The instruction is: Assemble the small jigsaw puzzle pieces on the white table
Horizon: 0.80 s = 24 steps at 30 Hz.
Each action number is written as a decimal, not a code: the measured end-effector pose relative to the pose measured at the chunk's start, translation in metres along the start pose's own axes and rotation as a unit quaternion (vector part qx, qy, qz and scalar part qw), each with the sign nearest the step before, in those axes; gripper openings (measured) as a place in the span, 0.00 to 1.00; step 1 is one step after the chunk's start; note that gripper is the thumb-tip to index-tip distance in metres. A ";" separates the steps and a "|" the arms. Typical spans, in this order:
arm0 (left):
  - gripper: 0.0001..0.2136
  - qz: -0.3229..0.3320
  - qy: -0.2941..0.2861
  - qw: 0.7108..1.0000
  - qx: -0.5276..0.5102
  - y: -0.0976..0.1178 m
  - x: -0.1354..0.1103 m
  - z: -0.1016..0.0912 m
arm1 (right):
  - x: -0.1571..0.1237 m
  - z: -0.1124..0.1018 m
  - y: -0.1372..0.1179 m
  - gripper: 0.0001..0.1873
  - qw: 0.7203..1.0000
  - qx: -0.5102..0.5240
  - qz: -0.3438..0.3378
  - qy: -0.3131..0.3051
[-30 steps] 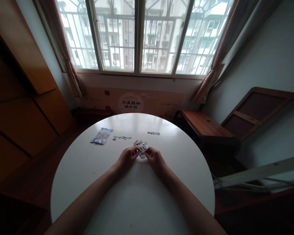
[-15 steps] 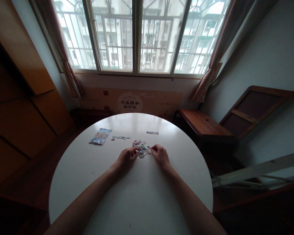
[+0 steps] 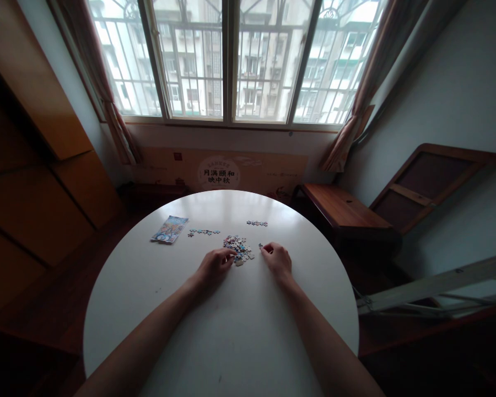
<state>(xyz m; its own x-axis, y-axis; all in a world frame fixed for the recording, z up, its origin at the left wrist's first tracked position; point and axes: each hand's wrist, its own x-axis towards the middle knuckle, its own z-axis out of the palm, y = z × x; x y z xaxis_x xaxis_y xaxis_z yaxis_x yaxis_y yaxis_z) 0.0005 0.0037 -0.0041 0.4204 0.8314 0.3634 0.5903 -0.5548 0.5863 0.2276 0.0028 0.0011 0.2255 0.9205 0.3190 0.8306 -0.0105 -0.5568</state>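
A heap of small jigsaw puzzle pieces (image 3: 240, 249) lies on the round white table (image 3: 240, 331). My left hand (image 3: 215, 263) rests at the heap's left edge, its fingers curled closed; what they hold, if anything, is hidden. Just right of the heap, my right hand (image 3: 278, 259) pinches a single jigsaw piece (image 3: 260, 245) between thumb and fingertips. Behind the heap to the left runs a row of pieces (image 3: 206, 232), with one piece (image 3: 190, 235) just in front of its left end. Another short row of pieces (image 3: 257, 223) lies farther back to the right.
A colourful picture sheet (image 3: 170, 229) lies on the table's left side. Beyond the table edge stand a wooden bench (image 3: 347, 207) on the right and a cabinet (image 3: 74, 193) on the left. A barred window (image 3: 231, 66) fills the far wall.
My right hand has moved a little to the right, away from the heap, with a jigsaw piece now showing at its fingertips. My left hand has stayed in place.
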 end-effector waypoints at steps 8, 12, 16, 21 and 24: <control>0.11 0.001 0.003 1.000 0.006 0.001 0.001 0.000 | -0.007 0.001 -0.012 0.11 0.996 -0.079 -0.046 -0.011; 0.11 -0.002 0.001 1.000 0.003 0.005 0.001 -0.001 | -0.008 0.005 -0.013 0.12 0.995 -0.062 -0.070 -0.023; 0.11 -0.006 -0.003 1.000 0.008 0.006 0.001 -0.001 | -0.009 0.008 -0.015 0.14 0.991 -0.063 -0.111 -0.032; 0.10 0.005 -0.005 1.000 0.018 0.005 0.001 0.000 | -0.006 0.012 -0.020 0.16 0.986 -0.106 -0.123 -0.046; 0.09 0.014 -0.005 1.000 0.020 0.006 0.001 -0.001 | -0.001 0.016 -0.021 0.18 0.986 -0.109 -0.116 -0.057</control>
<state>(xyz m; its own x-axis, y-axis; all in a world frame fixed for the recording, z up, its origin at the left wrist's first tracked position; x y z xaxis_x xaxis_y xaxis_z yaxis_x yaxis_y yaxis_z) 0.0037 0.0018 0.0004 0.4440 0.8154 0.3714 0.6054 -0.5786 0.5465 0.2020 0.0079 0.0000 -0.0308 0.9459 0.3231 0.9457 0.1322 -0.2969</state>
